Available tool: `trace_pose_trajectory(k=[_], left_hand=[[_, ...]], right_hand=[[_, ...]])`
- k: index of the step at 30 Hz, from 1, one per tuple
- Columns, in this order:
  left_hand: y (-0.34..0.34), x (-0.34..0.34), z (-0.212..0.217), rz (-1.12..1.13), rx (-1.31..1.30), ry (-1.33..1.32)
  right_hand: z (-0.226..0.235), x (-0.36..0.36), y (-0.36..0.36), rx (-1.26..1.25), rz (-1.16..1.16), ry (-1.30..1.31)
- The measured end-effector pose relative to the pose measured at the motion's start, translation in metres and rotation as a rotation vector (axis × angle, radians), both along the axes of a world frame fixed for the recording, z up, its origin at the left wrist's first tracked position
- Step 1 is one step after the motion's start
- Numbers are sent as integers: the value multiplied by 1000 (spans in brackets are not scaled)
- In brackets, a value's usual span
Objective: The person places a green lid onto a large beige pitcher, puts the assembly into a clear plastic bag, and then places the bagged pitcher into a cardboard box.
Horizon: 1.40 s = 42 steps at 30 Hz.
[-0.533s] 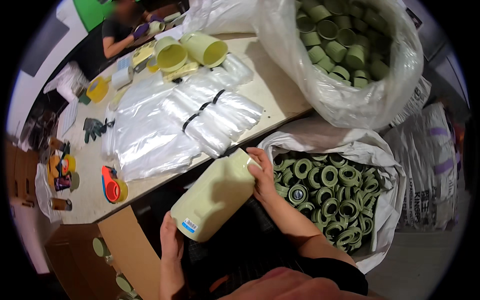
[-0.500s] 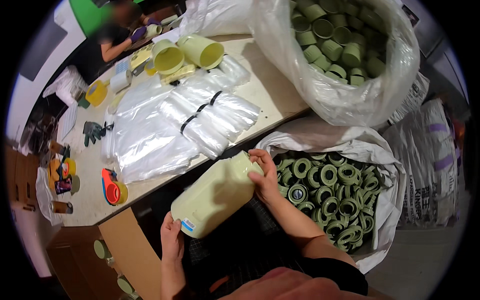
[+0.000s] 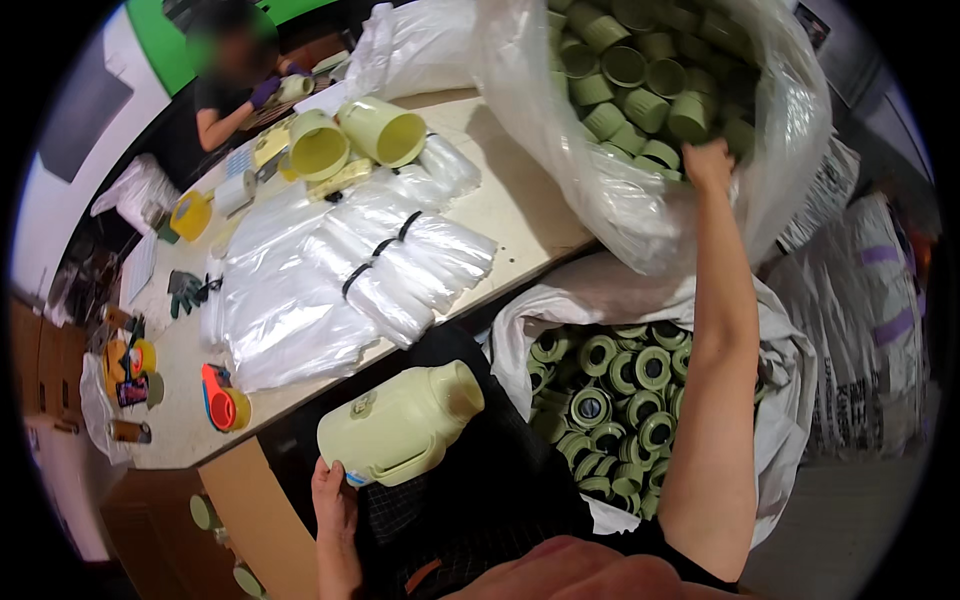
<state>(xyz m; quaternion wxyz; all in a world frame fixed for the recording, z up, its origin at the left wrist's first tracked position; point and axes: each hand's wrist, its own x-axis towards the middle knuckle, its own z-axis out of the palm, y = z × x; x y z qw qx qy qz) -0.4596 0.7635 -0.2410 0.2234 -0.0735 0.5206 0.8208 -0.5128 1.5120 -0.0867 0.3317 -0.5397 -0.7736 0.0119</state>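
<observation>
A pale green thermos jug [image 3: 390, 425] with a side handle lies tilted over my lap, its open neck toward the upper right. Around its base my left hand [image 3: 332, 490] is closed, thumb on the blue-and-white sticker. My right hand [image 3: 708, 165] reaches into a big clear plastic bag [image 3: 600, 215] at the upper right. It touches the green ribbed plastic cups [image 3: 645, 108] there; its fingertips are hidden among them, so I cannot tell whether one is gripped. Under my right arm, a white sack [image 3: 520, 325] holds many green rings [image 3: 655, 430].
Flat plastic bags [image 3: 290, 290] in banded bundles cover much of the table [image 3: 540, 200]. Two yellow-green cylinders [image 3: 385, 132] stand behind them. An orange tape dispenser [image 3: 222, 398] sits at the near edge, above a cardboard box [image 3: 265, 495]. Another person [image 3: 225, 95] works across the table.
My right hand has left the jug's neck and stretched up into the bag of cups. The jug has rolled, bringing its handle into view, and my left hand still holds its base.
</observation>
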Motion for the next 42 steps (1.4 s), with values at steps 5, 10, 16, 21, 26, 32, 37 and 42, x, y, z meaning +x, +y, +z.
trace_pose_trajectory(k=[5,10,16,21,26,32,37,42], left_hand=[[8,4,4,141,0,-42],[11,-12,-6,229,78,-123],[12,-8,27,266,102,-59],[9,2,39,225,47,-35],[-15,11,34,109,130,-228],[-1,18,48,330,9,-72],[-2,12,73,387,-135,177],[-48,-4,75,257,-142,263]], right_hand=[[-36,-5,-60,-108,23,-106],[-6,22,-108,309,289,130],[-59,48,-292,-1238,927,1055],[-115,61,-417,-1467,1198,677],[-73,73,-421,-122,1943,388],[-100,88,-448,-581,1662,644],[-112,103,-446,-635,1659,726],[-97,93,-391,-709,1199,1062]])
